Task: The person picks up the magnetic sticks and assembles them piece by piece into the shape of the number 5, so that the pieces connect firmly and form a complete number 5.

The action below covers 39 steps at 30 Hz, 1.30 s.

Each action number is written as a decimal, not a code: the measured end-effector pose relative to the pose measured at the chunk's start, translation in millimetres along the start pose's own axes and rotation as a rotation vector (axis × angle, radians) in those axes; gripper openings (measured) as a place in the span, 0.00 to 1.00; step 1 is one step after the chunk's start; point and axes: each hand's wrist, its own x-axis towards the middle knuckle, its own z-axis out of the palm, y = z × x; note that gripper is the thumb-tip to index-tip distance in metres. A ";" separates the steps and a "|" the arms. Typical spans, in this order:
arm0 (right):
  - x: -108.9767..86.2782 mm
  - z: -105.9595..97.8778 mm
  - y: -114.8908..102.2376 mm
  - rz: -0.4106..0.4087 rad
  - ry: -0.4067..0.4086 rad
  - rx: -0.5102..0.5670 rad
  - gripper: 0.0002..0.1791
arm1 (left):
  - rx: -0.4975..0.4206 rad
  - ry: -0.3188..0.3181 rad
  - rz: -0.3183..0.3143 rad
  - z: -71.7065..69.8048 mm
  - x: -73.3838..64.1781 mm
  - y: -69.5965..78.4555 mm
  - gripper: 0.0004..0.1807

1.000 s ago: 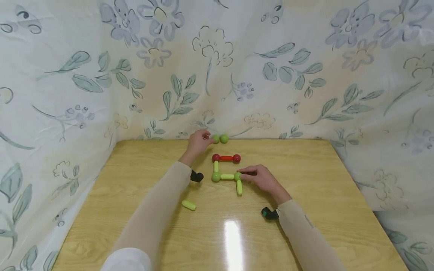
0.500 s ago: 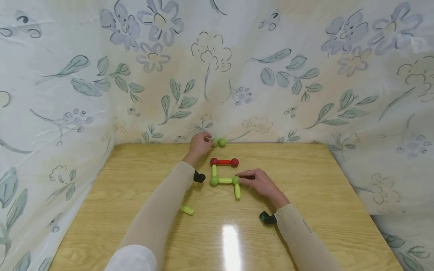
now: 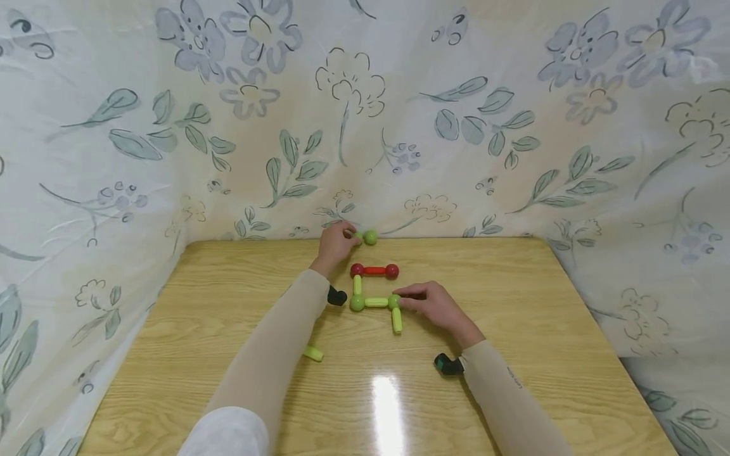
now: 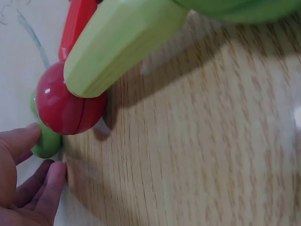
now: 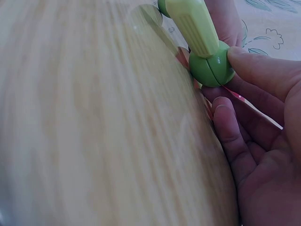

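Observation:
In the head view my left hand pinches a green ball at the table's back edge; a second green ball sits just right of it. My right hand holds the green corner ball of a joined toy figure between thumb and fingers. From that ball one yellow-green rod points toward the front, and another rod runs left to a green ball. A further rod leads up to a red ball, joined by a red rod to a second red ball.
A loose yellow-green rod lies partly hidden behind my left sleeve. Dark wrist-worn devices stick out at both cuffs. Floral cloth hangs behind and beside the wooden table.
The head view has shifted slightly. My left hand stays at the back green ball, its forearm a little further right over the loose rod. The right hand keeps its hold on the corner ball.

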 end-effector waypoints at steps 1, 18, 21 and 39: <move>0.2 0.1 0.1 -0.005 -0.002 -0.001 0.19 | 0.000 0.000 0.002 0.3 -0.3 -0.1 0.14; 1.7 -0.2 -0.4 -0.007 0.007 0.000 0.17 | -0.035 -0.026 -0.003 -1.3 1.5 -4.9 0.13; 1.7 0.2 -0.5 -0.005 0.003 0.001 0.18 | -0.027 -0.030 0.012 -2.4 0.5 -7.7 0.14; 1.7 0.3 -1.4 0.002 0.009 -0.001 0.18 | -0.152 -0.029 0.060 -18.3 -15.7 -16.1 0.13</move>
